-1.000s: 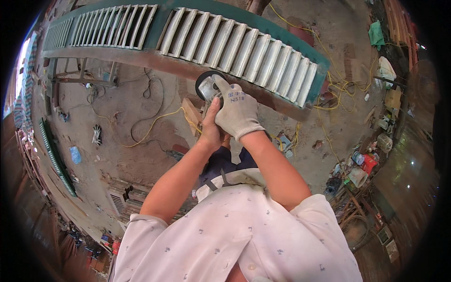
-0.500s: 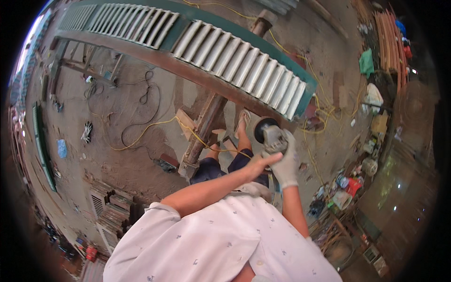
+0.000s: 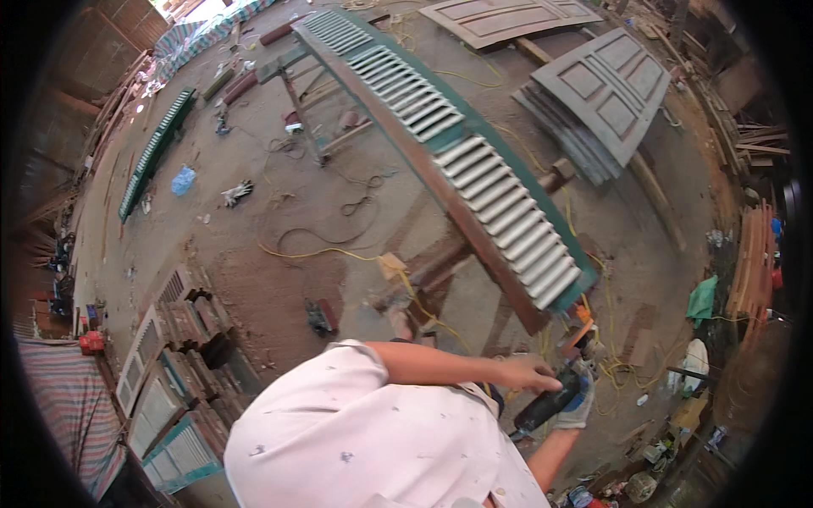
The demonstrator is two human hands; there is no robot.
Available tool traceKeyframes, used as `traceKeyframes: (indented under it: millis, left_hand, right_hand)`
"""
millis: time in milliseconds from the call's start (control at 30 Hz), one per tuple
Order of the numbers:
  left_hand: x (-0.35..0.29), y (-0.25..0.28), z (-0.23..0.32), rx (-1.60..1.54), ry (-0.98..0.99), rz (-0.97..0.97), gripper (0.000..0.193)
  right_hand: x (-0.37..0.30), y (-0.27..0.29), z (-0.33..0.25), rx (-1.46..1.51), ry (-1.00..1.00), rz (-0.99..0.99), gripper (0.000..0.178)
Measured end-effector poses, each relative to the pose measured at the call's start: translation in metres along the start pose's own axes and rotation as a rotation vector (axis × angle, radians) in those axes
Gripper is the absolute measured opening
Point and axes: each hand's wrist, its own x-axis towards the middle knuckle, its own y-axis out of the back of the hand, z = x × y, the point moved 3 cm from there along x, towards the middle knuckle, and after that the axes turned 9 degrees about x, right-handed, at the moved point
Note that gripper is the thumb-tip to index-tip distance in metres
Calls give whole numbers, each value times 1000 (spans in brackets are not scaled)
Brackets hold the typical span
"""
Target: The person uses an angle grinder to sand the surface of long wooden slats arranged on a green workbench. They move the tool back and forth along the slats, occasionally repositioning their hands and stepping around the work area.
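Long shutter (image 3: 508, 216): green frame, brown along the left edge, 3 slatted sections in view, raised above the ground on wooden supports.

Grinder (image 3: 535, 413) in the person's hands, just off the shutter's near end. Black body slants back toward the shirt (image 3: 373, 432); head end blurred, an orange patch close by, nature unclear.

Right hand (image 3: 578, 402), in a pale glove, below the shutter's near corner: fingers bent round the grinder and closed on it, tips partly hidden.

Left hand (image 3: 518, 372), bare, just short of the shutter's near end: fingers loosely bent, tips at the grinder's black body. Cannot tell whether they press on it or how far they close.

Left of the shutter, on the ground: yellow cord (image 3: 322, 251), spare glove (image 3: 238, 193), blue bag (image 3: 183, 179); farther left, 1 smaller shutter (image 3: 157, 152), green with white slats.

Right of the shutter: stack of grey doors (image 3: 605, 93), laid flat. Green bag (image 3: 701, 300) well to the right of the shutter's near end.
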Motion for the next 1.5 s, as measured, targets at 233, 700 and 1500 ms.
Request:
traceKeyframes:
  millis: [233, 700, 1500]
  left_hand:
    - [16, 93, -63, 940, -213, 1343, 48]
    - [86, 79, -28, 1467, 988, 809, 105]
    - [315, -43, 84, 261, -182, 752, 68]
  right_hand:
    - [21, 177, -91, 187, -30, -93, 56]
    - [58, 420, -263, 51, -83, 151, 45]
    - [257, 31, -221, 130, -257, -649, 60]
